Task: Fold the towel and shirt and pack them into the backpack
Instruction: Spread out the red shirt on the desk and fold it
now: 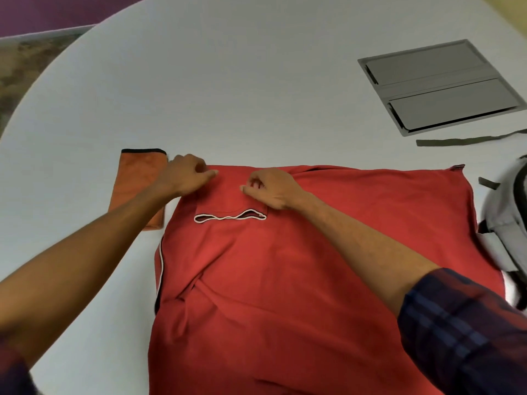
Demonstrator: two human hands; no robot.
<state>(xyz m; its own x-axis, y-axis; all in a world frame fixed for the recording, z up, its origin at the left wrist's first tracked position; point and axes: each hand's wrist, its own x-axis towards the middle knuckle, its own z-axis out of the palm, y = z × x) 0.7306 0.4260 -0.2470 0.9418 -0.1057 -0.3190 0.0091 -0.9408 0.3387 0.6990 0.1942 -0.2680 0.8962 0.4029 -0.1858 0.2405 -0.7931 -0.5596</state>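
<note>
Table [256,67]: pale, rounded, carries everything; a grey hatch panel [439,86] is set into it toward the far right edge.

Shirt [299,280]: red, spread flat over the near middle of the table, running off the near edge of view. White-piped pocket [230,216] near its far edge, piping also down the left side. Soft, light knit, limp; creases gather at the near left. It will sag and slide on the smooth top, so any fold needs two holds along one edge, lifted together and laid over flat. Far edge or far corners judged the best place to take it.

Backpack [510,223]: grey, at the right edge of the table, touching or just beside the shirt's right side; only partly in view. A dark strap [462,141] trails toward the hatch panel.

Towel [139,186]: orange, dark-trimmed, already folded into a narrow slab, left of the shirt, just beside it. Soft but bulkier; it should lift in one piece if gripped across the fold.

Left hand [186,173]: fingers curled down at the shirt's far left edge, seemingly pinching cloth; the contact is small and hard to confirm.

Right hand [271,189]: curled likewise, fingertips pinching cloth just beyond the pocket.
</note>
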